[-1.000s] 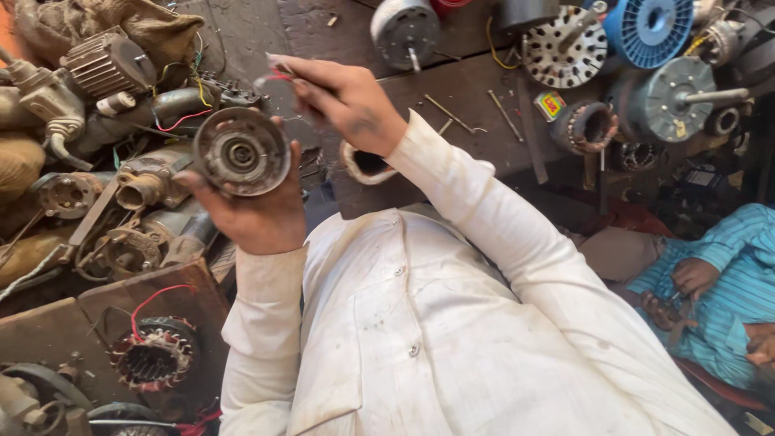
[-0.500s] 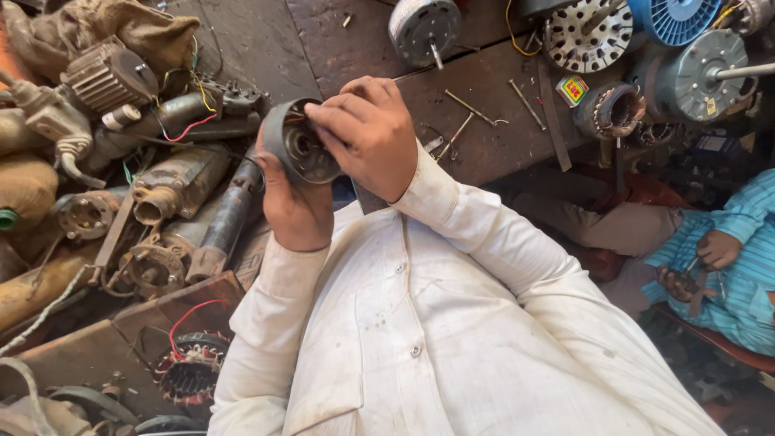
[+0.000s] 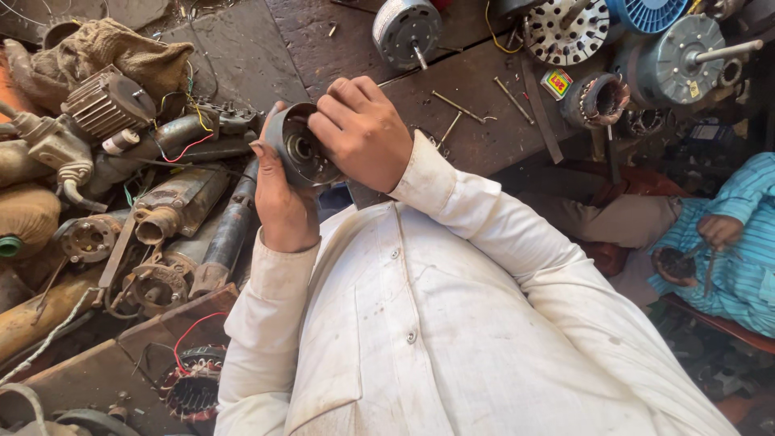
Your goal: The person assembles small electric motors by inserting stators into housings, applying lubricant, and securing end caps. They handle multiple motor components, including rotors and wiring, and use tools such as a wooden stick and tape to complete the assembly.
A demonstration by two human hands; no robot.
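Motor end cap brought in from arm's length and covered by the right hand.

The left hand point(image 3: 284, 206) holds the round grey motor end cap point(image 3: 303, 149) in a closed grip by its left rim, hollow side turned toward the right. One second ago the cap was held out flat with its face open to view and the right hand raised clear above it, pinching a small item. Now the right hand point(image 3: 363, 133) lies over the cap, fingers curled narrow onto its open face; whether that item is still held cannot be told. The cap sits close to the chest, above the near edge of the worktop point(image 3: 476, 121), so the work appears to have passed from inspecting to fitting. A small grey motor point(image 3: 406, 31) lies farther off; scrap motors point(image 3: 173, 206) are heaped at left.
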